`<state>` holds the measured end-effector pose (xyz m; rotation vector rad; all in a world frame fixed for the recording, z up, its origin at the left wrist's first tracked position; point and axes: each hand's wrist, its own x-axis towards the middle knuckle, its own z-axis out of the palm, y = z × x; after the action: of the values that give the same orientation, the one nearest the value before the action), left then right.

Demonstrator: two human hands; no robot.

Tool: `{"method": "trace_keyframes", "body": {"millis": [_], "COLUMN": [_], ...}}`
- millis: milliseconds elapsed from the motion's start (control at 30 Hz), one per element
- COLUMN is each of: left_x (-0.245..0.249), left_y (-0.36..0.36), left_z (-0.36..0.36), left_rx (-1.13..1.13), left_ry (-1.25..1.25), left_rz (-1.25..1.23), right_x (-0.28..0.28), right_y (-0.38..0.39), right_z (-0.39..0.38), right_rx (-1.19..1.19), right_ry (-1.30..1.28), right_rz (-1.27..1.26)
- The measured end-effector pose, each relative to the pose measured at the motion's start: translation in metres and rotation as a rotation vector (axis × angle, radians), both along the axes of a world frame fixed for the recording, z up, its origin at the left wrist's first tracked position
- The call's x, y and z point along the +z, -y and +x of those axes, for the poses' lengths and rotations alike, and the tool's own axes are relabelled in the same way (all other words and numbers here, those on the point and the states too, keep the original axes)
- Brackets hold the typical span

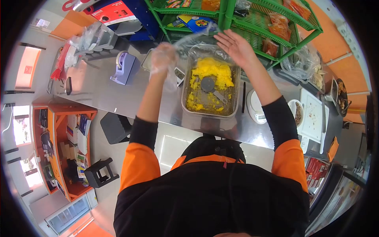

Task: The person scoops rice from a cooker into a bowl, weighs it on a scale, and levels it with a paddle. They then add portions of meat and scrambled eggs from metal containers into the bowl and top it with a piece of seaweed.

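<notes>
Head view: left hand [162, 59] is raised over the desk [98, 91], wrapped in clear plastic film [193, 39]. Its fingers look curled, but I can't tell the grip through the blur. Right hand [235, 47] is flat with fingers spread wide at the film's other end, both above the metal tray [209, 114] of yellow food [213, 71].

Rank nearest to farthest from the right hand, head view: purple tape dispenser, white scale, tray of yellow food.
1. Tray of yellow food, just below the right hand.
2. White scale, right of the tray.
3. Purple tape dispenser, far left.
</notes>
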<state>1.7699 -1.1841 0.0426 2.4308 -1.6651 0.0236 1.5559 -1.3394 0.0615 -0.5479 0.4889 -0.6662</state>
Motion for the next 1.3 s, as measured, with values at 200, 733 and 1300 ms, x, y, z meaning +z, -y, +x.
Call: {"method": "trace_keyframes", "body": {"millis": [200, 733, 1300], "left_x": [-0.045, -0.077, -0.088], "left_y": [-0.005, -0.076, -0.102], "left_z": [-0.003, -0.107, -0.112], "left_rx": [0.246, 0.36, 0.268], "left_ry": [-0.751, -0.88, -0.769], "left_rz": [-0.666, -0.32, -0.31], "right_x": [-0.03, -0.075, -0.093], "right_y": [-0.029, -0.133, -0.127], "right_z": [-0.083, -0.105, -0.064], "right_rx": [-0.318, -0.075, 0.315], "right_ry": [-0.354, -1.115, -1.574], "right_rz": [-0.455, -1.685, -1.899]}}
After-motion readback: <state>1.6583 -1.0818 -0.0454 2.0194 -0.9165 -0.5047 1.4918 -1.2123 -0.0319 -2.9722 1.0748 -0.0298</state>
